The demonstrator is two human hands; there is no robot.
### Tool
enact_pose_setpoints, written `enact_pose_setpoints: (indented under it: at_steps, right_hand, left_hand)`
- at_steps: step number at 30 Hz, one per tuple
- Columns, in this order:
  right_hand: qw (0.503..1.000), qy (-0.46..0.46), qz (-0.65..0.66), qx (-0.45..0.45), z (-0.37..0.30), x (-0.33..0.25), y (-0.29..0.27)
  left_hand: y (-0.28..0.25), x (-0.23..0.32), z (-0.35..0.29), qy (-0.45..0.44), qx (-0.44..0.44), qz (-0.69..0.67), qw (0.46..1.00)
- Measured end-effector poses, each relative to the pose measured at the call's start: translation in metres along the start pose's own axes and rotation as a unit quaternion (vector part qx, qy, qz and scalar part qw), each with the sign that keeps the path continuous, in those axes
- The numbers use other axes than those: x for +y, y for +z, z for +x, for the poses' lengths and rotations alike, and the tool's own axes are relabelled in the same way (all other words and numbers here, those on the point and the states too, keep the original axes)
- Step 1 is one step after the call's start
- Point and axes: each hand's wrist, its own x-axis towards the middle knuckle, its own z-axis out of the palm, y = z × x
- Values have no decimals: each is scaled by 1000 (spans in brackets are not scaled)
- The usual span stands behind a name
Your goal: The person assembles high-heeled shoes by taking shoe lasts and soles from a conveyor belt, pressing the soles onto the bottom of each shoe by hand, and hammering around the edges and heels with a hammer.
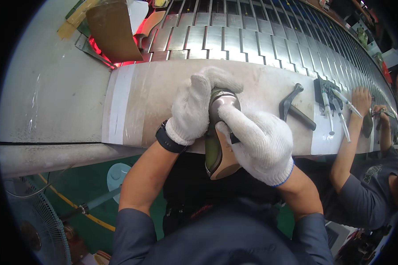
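1. The green shoe (213,152) is between the two hands, across the near edge of the tabletop (157,88). Its tan sole (229,161) is turned upward, with the wide end toward the person. Whether the shoe touches the tabletop, I cannot tell.

2. The left hand (190,106), in a white knitted glove, grasps the shoe from the left side, and its fingers bend around the far end.

3. The right hand (265,139), gloved also, grasps the shoe from the right. One digit lies on the silver-grey part (217,102) near the far end. A small dark thing (235,138) shows beside these fingers; I cannot tell what it is.

4. For good work, in my judgement, the left hand should make a firm support, so that the shoe does not turn when the right one presses.

5. The pressure should be even and not too strong, because knitted gloves may slip on a smooth surface, and the green side could get marks.

6. The hammer (301,115) lies to the right, apart from both hands. It seems wise to leave enough space for the elbow, since a co-worker's hand (361,100) is farther to the right.
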Motion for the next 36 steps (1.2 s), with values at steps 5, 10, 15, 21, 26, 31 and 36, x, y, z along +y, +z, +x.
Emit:
enact_pose_setpoints:
  at_steps: [5, 10, 15, 21, 26, 31, 36]
  right_hand:
    - [1000, 0, 4, 1, 1, 3, 3]
    - [998, 21, -65, 3, 18, 10, -2]
    - [936, 267, 223, 52, 16, 29, 3]
    - [944, 259, 197, 53, -21, 25, -4]
    - [998, 38, 4, 50, 16, 19, -11]
    - [995, -9, -84, 49, 10, 33, -5]
    - [991, 2, -104, 89, 15, 39, -3]
  left_hand:
    - [-3, 2, 4, -13, -44, 79, 996]
    - [2, 18, 24, -33, -30, -66, 997]
    - [-27, -4, 37, -74, -15, -23, 997]
    - [-22, -13, 34, -57, -18, -36, 998]
    - [-17, 1, 51, -57, -108, 47, 991]
    - [-17, -13, 50, -41, -192, 3, 980]
    - [-5, -20, 57, -54, -179, -1, 982]
